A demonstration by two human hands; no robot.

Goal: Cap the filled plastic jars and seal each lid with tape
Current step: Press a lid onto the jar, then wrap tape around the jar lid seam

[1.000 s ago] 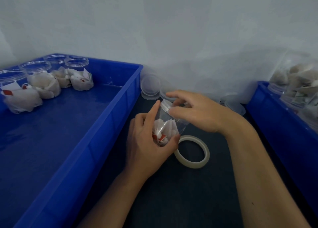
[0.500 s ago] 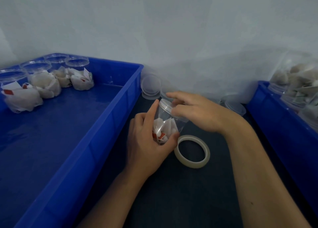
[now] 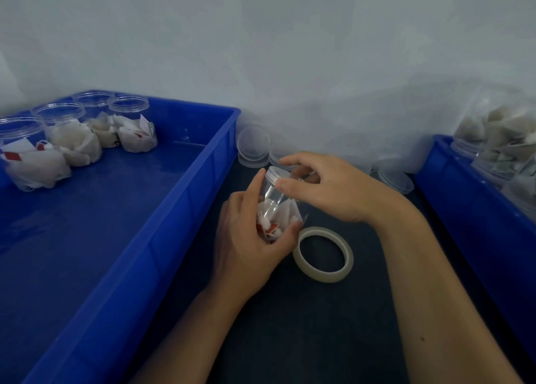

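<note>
Jar held tilted over the dark bench, centre of view, lid end pointing toward 11 o'clock. My left hand wraps the lower body of the jar, thumb curled under its base, index finger lying straight up the wall to the lid. My right hand sits at the top, fingers curled over the lid and thumb pressing its rim, so the lid is pinched between them. Tape roll lies flat on the bench at 4 o'clock from the jar, just beside my left thumb, untouched. Risks, as I judge them: the jar is tilted and clear plastic is slick, so a hard twist could spin the body in my left grip; a lid started crooked could cross-thread and sit proud, leaving a poor seat for tape; white packets inside could shift toward the mouth. Blue bin at 9 o'clock holds four filled jars; whether they are capped I cannot tell. Spare lids at 12 o'clock are faint against the wall. My right palm hides the far side of the lid, so its seating is unverified.
</note>
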